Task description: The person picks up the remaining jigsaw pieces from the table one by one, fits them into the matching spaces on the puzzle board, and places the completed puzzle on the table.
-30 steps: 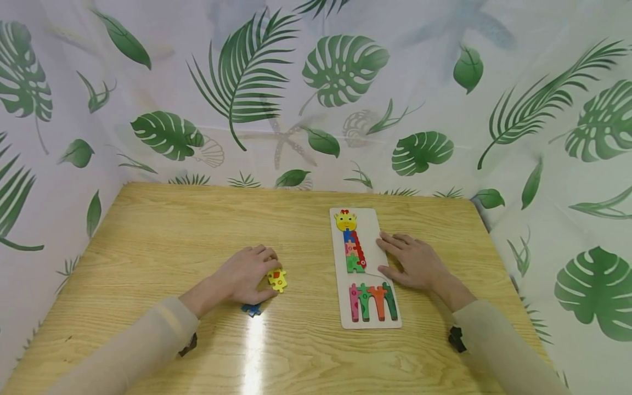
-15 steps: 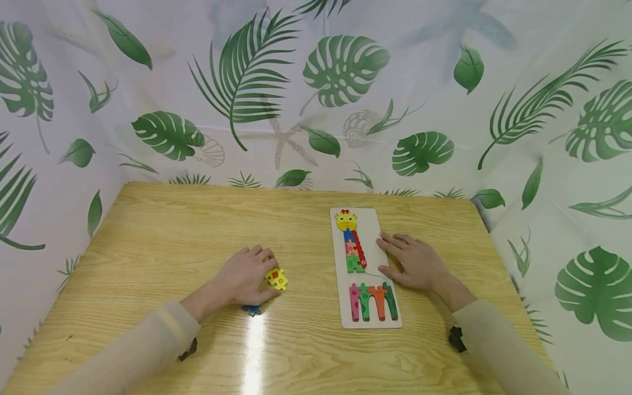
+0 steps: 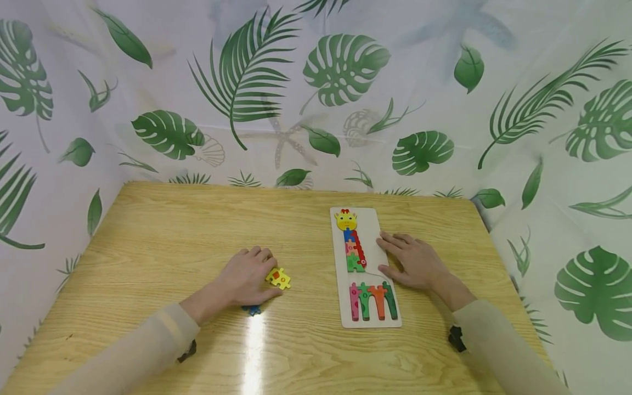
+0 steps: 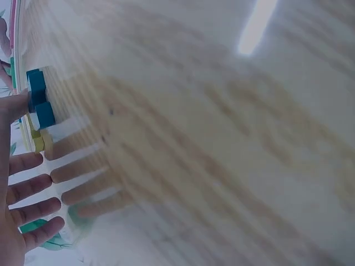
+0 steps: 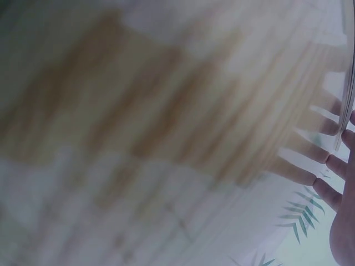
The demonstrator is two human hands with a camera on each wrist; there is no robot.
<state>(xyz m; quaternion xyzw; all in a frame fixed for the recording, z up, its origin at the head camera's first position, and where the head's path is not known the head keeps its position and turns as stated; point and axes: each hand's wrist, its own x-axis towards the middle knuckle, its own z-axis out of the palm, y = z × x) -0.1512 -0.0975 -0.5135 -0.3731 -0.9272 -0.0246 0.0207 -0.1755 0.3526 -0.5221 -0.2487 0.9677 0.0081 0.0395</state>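
My left hand (image 3: pixel 248 277) is palm down over the table, its fingers spread and fairly straight. Its index fingertip touches a yellow jigsaw piece (image 3: pixel 279 278) with an orange patch. Beneath the thumb lies a blue jigsaw piece (image 3: pixel 253 310), partly covered by the hand; its thick edge (image 4: pixel 40 100) shows in the left wrist view. A white giraffe puzzle board (image 3: pixel 370 222) stands to the right, bearing the head, neck pieces, a red mane and the legs. My right hand (image 3: pixel 413 262) rests with extended fingers along the board's right edge, holding nothing.
The wooden table (image 3: pixel 207 214) meets a white leaf-print cloth (image 3: pixel 276 109) at the back and sides. A bright light reflection falls on the wood near the front. Dark wrist straps show at both cuffs.
The yellow jigsaw piece has turned under my left fingertips and shifted slightly right. My left hand has barely moved. My right hand and the board stay where they were.
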